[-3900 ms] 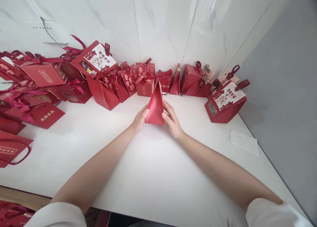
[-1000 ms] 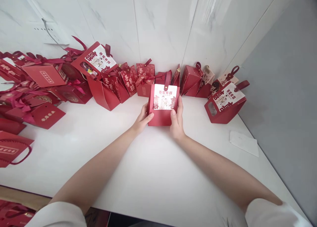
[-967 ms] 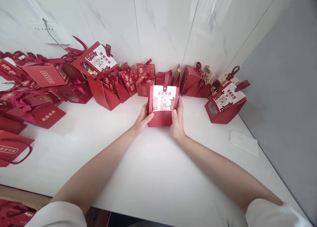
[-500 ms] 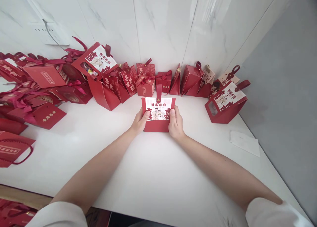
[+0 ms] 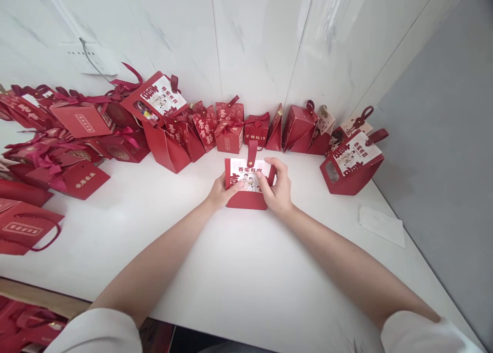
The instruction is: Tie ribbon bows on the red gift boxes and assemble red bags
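A red gift box (image 5: 246, 201) with a white printed label and a dark red strap loop at its top stands on the white table in front of me. My left hand (image 5: 223, 191) grips its left side, thumb laid across the lower label. Around the right side curls my right hand (image 5: 279, 187), its thumb on the label and its fingers bent over the upper right edge. Both palms partly cover the box's sides, and its back is hidden from view.
Red gift boxes with ribbons crowd the table's left side, among them a corded box (image 5: 26, 227). A row of boxes lines the wall, including a small ribboned box (image 5: 257, 129). At right stand a matching labelled box (image 5: 352, 163) and a flat white piece (image 5: 381, 225).
My right hand has shifted up the box's side, its fingers now over the upper edge and its thumb further in on the label. My left thumb lies flatter and lower across the label.
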### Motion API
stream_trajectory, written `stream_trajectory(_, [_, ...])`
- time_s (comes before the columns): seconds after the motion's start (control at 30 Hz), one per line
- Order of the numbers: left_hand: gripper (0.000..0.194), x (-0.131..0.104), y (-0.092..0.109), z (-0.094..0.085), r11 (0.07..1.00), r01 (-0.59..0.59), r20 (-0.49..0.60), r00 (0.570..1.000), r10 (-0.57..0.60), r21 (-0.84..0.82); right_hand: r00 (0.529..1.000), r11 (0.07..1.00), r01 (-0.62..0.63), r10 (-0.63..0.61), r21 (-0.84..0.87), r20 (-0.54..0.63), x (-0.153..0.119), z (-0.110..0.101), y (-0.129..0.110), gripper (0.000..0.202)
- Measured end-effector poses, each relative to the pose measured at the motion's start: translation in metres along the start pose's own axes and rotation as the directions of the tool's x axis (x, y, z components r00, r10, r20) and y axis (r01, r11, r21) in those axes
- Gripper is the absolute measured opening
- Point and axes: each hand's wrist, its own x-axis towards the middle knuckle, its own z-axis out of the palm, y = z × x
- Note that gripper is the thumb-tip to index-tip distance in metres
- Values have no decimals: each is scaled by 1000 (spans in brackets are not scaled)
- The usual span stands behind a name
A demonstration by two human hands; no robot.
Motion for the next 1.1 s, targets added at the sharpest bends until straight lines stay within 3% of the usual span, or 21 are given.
stream_trajectory(0.13, [54,1,0,-1,998,48,16,999,-47,-29,1000,1000,2,-2,-3,5,0,0,2,35])
stream_trajectory(0.2, [56,3,3,-5,998,67,80,994,-68,7,1000,1000,-14,14,1,17,-4,2,4,40])
stream_trajectory(0.33, [82,6,11,-21,961,-7,263,962,-69,278,993,993,-105,101,53,67,-12,8,10,70])
stream_trajectory(0.47, [96,8,19,-35,823,-120,290,955,-56,555,939,935,-330,311,131,149,-14,11,16,93])
stream_trajectory(0.53, [93,8,19,-39,844,-87,261,963,-64,529,883,884,-443,402,148,242,-13,11,20,85])
stream_trajectory(0.6, [88,8,16,-42,925,17,182,979,-93,380,829,832,-521,441,191,344,-12,12,27,67])
stream_trajectory(0.73, [75,11,11,-46,975,208,25,977,-210,73,814,767,-544,384,340,435,-12,14,37,58])
stream_trajectory(0.87, [70,12,13,-44,969,242,-134,963,-233,56,774,730,-619,505,289,383,-15,12,39,53])
stream_trajectory(0.97, [72,6,20,-44,950,307,-178,940,-292,62,747,670,-665,595,329,297,-16,7,40,47])
stream_trajectory(1.1, [77,-27,52,-43,926,370,-210,914,-347,79,685,564,-704,700,432,202,-17,3,44,35])
